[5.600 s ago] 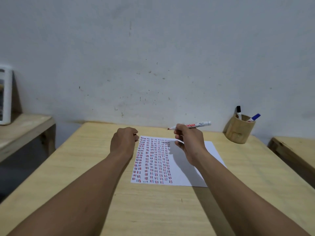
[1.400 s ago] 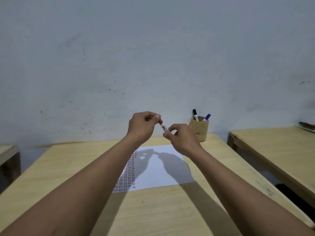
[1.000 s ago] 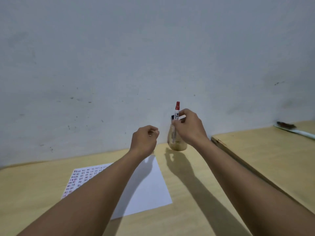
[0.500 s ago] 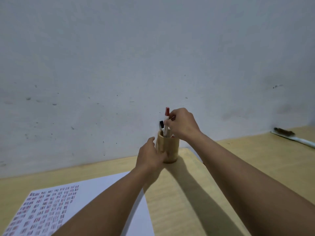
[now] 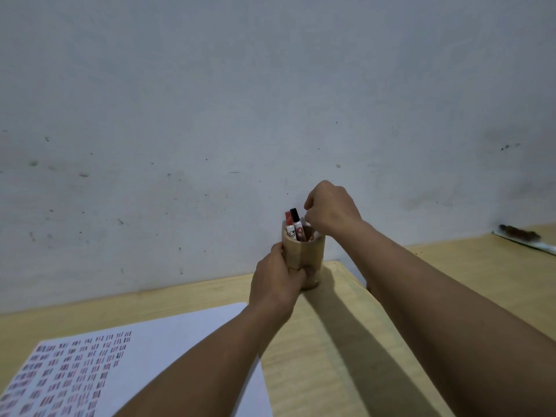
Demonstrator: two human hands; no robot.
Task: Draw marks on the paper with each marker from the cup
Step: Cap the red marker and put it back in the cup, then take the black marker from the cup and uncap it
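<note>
The paper (image 5: 180, 341), at seven o'clock, carries many rows of red and dark marks, with its right part blank, so I judge more drawing remains. The left hand (image 5: 278, 279) clamps the cup (image 5: 305, 255), which holds a red marker (image 5: 288, 224) and a black marker (image 5: 297, 225). The right hand (image 5: 329, 210) is curled above the rim at one o'clock; I cannot tell whether it grips anything. Any third marker is hidden.

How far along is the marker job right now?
Done: paper carries rows of marks; red-capped marker stands in the cup. In hand: left hand grips the cup, right hand closed above it. Left: whichever markers remain unused; I cannot tell which.
</note>
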